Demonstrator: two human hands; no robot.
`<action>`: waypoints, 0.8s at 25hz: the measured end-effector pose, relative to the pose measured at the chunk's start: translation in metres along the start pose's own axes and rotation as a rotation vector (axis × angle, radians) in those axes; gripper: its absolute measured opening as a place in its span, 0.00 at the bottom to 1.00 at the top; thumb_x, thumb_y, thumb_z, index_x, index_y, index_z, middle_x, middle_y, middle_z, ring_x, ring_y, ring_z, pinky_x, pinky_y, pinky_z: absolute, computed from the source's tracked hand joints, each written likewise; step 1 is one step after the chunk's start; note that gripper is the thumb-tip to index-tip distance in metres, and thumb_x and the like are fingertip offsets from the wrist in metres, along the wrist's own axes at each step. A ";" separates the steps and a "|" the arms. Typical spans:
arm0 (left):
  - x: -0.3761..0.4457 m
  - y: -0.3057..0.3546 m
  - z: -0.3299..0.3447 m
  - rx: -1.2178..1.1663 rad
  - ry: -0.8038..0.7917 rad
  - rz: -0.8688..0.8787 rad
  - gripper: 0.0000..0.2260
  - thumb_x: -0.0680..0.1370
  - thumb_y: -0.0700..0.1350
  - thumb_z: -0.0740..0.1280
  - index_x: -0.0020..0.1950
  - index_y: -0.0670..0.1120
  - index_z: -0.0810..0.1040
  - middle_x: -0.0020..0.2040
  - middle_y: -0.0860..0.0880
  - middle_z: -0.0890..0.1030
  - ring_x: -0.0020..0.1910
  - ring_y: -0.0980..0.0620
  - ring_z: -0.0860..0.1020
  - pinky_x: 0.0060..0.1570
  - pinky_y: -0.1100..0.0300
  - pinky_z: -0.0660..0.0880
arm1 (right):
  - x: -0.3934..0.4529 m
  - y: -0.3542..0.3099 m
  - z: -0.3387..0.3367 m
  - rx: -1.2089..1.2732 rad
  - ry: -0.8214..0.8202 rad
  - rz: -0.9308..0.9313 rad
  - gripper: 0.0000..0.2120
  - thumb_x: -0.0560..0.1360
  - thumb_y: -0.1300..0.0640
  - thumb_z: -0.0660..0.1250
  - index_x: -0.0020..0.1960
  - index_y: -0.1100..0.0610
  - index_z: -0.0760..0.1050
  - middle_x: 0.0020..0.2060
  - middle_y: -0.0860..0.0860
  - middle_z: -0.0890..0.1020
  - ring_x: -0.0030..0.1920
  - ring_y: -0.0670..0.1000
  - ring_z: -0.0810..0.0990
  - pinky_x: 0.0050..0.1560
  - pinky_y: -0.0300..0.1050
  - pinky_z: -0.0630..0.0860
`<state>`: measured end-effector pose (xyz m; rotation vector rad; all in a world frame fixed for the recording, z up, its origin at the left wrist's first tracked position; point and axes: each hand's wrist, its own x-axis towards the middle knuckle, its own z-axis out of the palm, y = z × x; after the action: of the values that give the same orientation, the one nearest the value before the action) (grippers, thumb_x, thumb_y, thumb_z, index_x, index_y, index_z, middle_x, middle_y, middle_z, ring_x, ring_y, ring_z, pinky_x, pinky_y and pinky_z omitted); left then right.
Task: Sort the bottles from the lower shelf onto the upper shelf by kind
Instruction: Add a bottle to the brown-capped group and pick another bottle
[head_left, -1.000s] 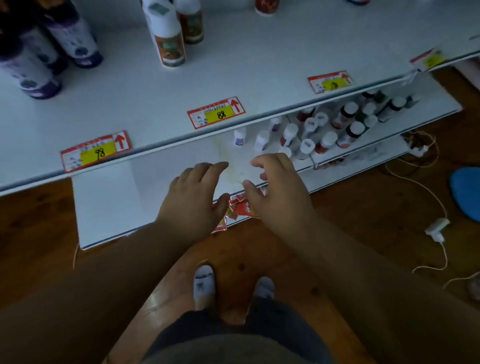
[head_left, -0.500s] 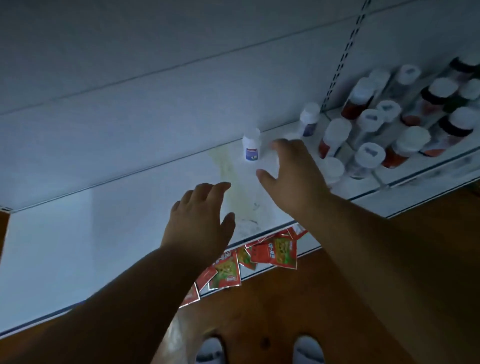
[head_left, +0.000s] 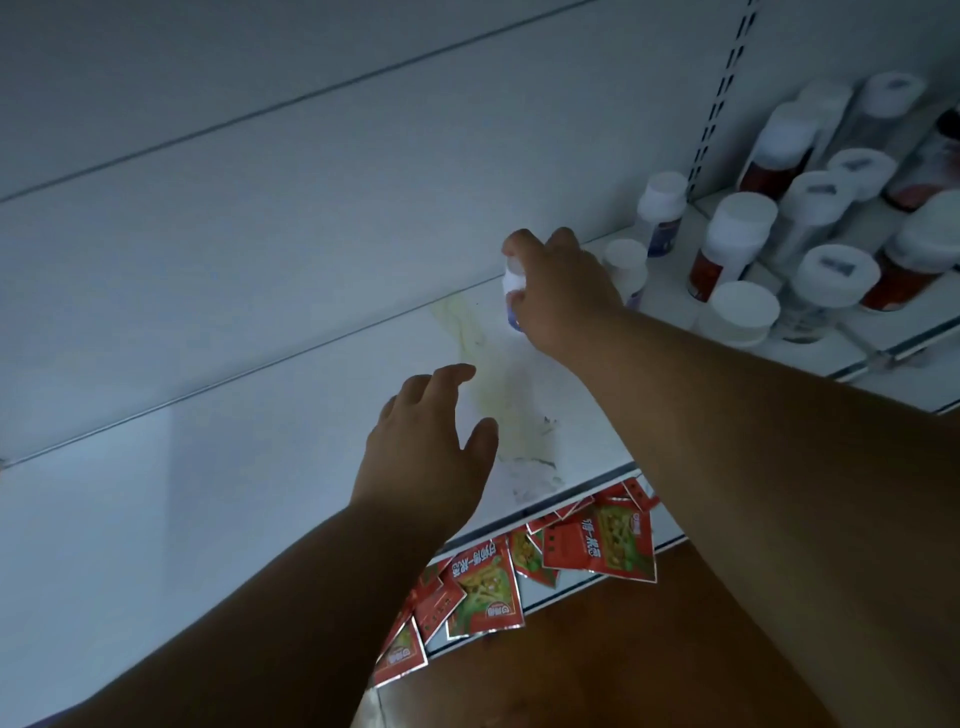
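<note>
My right hand (head_left: 563, 291) grips a small white bottle with a blue label (head_left: 513, 285) that stands near the back of the white lower shelf (head_left: 260, 467). My left hand (head_left: 431, 452) hovers open over the shelf, nearer to me and to the left of the bottle. To the right stand several white-capped bottles: a small blue-labelled one (head_left: 661, 213), another small one (head_left: 626, 270) just behind my right hand, and taller red-labelled ones (head_left: 730, 244). The upper shelf is out of view.
Several red snack sachets (head_left: 597, 540) hang along the shelf's front edge. A yellowish stain (head_left: 498, 405) marks the shelf between my hands. A slotted metal upright (head_left: 719, 104) runs up the back panel. Brown wooden floor (head_left: 597, 649) lies below.
The view has dropped from the upper shelf to the lower one. My right hand reached forward and closed round the small blue-labelled bottle. My left hand moved slightly forward, still holding nothing.
</note>
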<state>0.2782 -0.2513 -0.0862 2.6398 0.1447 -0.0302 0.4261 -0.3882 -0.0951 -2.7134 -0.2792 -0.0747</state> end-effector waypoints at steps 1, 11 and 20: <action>0.000 -0.001 0.000 -0.018 0.004 -0.011 0.23 0.79 0.56 0.64 0.72 0.56 0.65 0.70 0.52 0.71 0.66 0.50 0.72 0.64 0.48 0.73 | -0.003 0.000 -0.002 -0.015 0.030 -0.003 0.17 0.78 0.55 0.66 0.66 0.51 0.67 0.58 0.58 0.72 0.54 0.60 0.76 0.50 0.49 0.71; -0.095 0.120 -0.126 -0.460 -0.169 -0.116 0.26 0.76 0.65 0.45 0.66 0.58 0.70 0.62 0.56 0.75 0.55 0.61 0.73 0.46 0.75 0.64 | -0.172 -0.050 -0.174 1.334 -0.039 0.639 0.09 0.81 0.54 0.62 0.56 0.46 0.79 0.50 0.49 0.83 0.48 0.49 0.84 0.55 0.54 0.82; -0.190 0.344 -0.266 -0.628 -0.369 0.291 0.23 0.80 0.62 0.47 0.58 0.55 0.78 0.52 0.55 0.81 0.55 0.60 0.77 0.57 0.60 0.72 | -0.279 -0.058 -0.490 1.696 0.249 0.540 0.14 0.73 0.53 0.69 0.55 0.57 0.72 0.42 0.56 0.81 0.38 0.51 0.82 0.36 0.49 0.81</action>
<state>0.1253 -0.4429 0.3200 1.9636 -0.3080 -0.3166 0.1358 -0.5853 0.3499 -0.9964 0.3540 -0.0001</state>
